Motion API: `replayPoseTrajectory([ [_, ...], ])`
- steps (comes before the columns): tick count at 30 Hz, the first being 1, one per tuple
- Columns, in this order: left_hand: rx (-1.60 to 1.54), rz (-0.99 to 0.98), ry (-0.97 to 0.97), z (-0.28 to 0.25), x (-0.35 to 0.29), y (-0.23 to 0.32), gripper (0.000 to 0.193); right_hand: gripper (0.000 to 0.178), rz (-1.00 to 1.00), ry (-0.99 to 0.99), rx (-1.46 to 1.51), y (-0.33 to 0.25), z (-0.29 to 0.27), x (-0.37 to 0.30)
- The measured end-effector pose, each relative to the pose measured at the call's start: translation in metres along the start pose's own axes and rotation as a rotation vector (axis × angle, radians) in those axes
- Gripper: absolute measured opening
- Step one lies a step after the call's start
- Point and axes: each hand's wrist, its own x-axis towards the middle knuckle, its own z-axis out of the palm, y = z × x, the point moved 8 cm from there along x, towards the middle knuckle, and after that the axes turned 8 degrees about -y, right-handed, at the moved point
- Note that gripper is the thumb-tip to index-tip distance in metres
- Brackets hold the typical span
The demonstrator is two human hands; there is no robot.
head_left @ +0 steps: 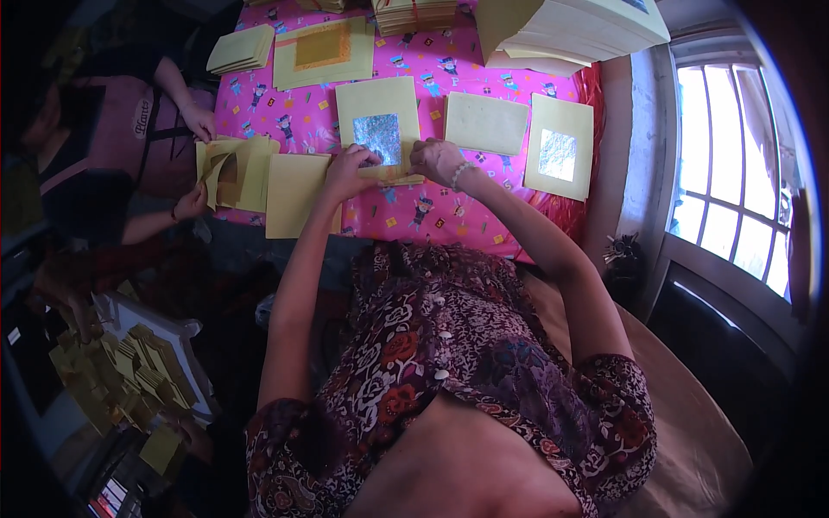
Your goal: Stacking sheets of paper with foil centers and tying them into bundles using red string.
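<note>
In front of me lies a yellow paper sheet [377,97] with a shiny silver foil square [376,136] on it. My left hand [350,173] is at its lower left corner, fingers bent over the edge and touching the foil. At the lower right corner my right hand [439,161], with a beaded bracelet on the wrist, is closed on the sheet's edge. The fingertips are partly hidden. Beside my left wrist sits plain yellow paper [295,197]. Right of my right hand are another plain yellow stack [486,123] and a foil-faced yellow sheet [579,121].
A pink patterned cloth [458,216] covers the table. Yellow paper bundles [414,15], a sheet with an orange-gold patch [287,69] and a large paper stack [570,34] stand farther back. At left, a co-worker's hands [197,125] handle yellow papers [250,173]. A barred window [734,147] is right.
</note>
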Motion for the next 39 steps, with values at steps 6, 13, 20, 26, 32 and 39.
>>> replayPoseTrajectory([
  [6, 0.039, 0.037, -0.025, -0.005, -0.002, 0.006, 0.037, 0.019, 0.020, -0.007, -0.017, -0.001, -0.004, 0.005],
  [13, 0.282, 0.062, -0.015, -0.033, -0.014, 0.027, 0.024, 0.027, 0.096, -0.062, 0.159, 0.002, -0.026, 0.001],
  [20, -0.008, -0.092, -0.147, -0.056, -0.009, 0.013, 0.020, 0.040, -0.102, 0.143, 0.410, -0.025, -0.082, -0.021],
  [26, -0.027, -0.081, -0.196, -0.077, -0.002, 0.015, 0.028, 0.030, 0.011, 0.247, 0.301, -0.011, -0.060, -0.014],
  [32, -0.546, -0.250, -0.214, -0.085, -0.005, 0.015, 0.046, 0.025, 0.296, 0.258, 0.287, -0.010, -0.087, -0.025],
  [39, -0.578, -0.115, 0.228, -0.095, 0.004, 0.026, 0.040, 0.025, 0.371, 0.314, 0.293, 0.005, -0.091, -0.015],
])
